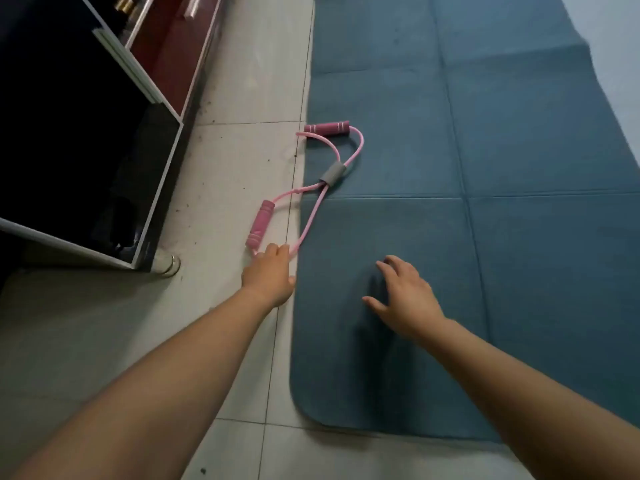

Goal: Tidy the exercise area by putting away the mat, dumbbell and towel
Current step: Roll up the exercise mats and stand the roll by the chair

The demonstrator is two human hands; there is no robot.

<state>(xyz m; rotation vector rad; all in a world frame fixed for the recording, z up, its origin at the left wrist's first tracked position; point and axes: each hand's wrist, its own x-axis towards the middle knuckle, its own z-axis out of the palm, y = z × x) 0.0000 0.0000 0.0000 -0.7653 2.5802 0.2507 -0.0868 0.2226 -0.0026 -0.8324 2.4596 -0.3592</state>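
- Mat (519,237): blue, laid flat on the tiled floor (242,150), its rounded near corner closest to the person; fold creases divide it into panels. Judged soft, light and floppy, likely to fold along those creases; best taken at the near edge or corner
- Resistance band (331,173): pink figure-eight tube with a grey centre sleeve and two padded handles, lying half on the mat's left edge and half on the floor. Judged light, limp and stretchy; it needs lifting off before the mat is handled
- Left hand (268,275): reaches to the band's near loop, fingers curled at the tube; whether they have closed on it cannot be told
- Right hand (405,299): fingers spread, low over the mat, holding nothing
- Cabinet (69,150): open, dark inside, left of the mat
- Dumbbell, towel: not in view
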